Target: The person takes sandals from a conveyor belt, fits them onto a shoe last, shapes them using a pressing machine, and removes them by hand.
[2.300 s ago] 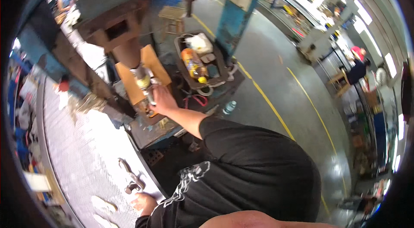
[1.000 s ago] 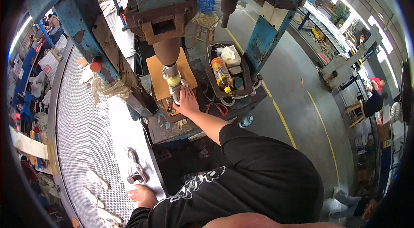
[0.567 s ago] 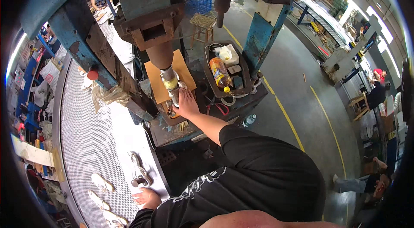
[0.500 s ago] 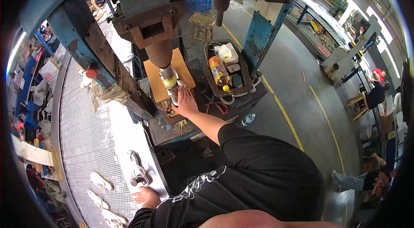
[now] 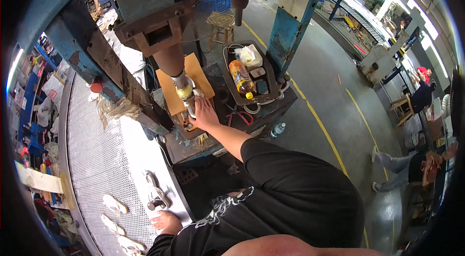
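Note:
My right hand [image 5: 205, 113] is closed on a light-coloured shoe [image 5: 190, 106] beneath the press head [image 5: 169, 60]. Only parts of the shoe show, as the fingers and the press's metal tip cover the rest. Under it lies a tan board [image 5: 203, 69] on the machine's table. Down at the left, my left hand [image 5: 167, 222] rests with fingers stretched out on the white strip [image 5: 140, 154] beside the conveyor. Just beyond its fingertips are a dark round knob [image 5: 151, 205] and grey-beige sandals [image 5: 154, 188] lying close together.
Several cream sandals [image 5: 115, 203] lie on the perforated conveyor [image 5: 92, 159]. A dark tray [image 5: 230, 79] right of the press holds an orange-labelled bottle [image 5: 240, 77] and a white packet. Blue posts [image 5: 286, 38] frame the machine. A clear bottle [image 5: 277, 130] stands below; another person [image 5: 402, 166] walks at the right.
The view has shifted slightly, so the press and tray sit a little further left. Both hands keep their places. The person at the right has taken a longer stride into view.

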Demonstrator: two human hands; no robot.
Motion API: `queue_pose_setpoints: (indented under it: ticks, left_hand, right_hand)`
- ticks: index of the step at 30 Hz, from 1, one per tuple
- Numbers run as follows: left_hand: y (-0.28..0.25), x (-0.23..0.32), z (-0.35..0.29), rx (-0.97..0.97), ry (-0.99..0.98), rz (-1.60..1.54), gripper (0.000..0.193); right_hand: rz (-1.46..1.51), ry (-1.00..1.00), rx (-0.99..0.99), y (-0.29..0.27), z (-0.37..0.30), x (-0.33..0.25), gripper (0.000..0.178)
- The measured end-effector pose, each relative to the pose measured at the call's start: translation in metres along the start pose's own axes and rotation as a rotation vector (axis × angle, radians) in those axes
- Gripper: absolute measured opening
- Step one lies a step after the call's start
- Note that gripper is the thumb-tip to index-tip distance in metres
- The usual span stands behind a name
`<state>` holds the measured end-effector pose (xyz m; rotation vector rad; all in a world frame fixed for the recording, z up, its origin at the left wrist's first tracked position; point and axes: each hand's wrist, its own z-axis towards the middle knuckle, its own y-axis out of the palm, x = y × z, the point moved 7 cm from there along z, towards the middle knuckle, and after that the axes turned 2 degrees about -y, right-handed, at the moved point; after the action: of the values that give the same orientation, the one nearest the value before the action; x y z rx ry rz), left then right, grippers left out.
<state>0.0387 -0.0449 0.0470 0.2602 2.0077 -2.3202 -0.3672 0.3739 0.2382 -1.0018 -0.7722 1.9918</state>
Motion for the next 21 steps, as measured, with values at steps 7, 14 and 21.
queue_pose_setpoints:
  ticks: [7,14,21]
  left_hand:
    - [0.020,-0.017,0.018,0.299,-0.187,0.710,0.071]
    - [0.001,-0.008,0.006,-0.003,0.023,0.103,0.072]
    - [-0.041,-0.003,-0.012,-0.083,-0.014,0.022,0.073]
  right_hand:
    - [0.044,0.011,0.007,-0.001,0.003,-0.008,0.082]
    - [0.012,-0.011,-0.010,0.000,0.001,-0.009,0.078]
    - [0.004,0.002,-0.010,0.001,-0.001,-0.006,0.078]
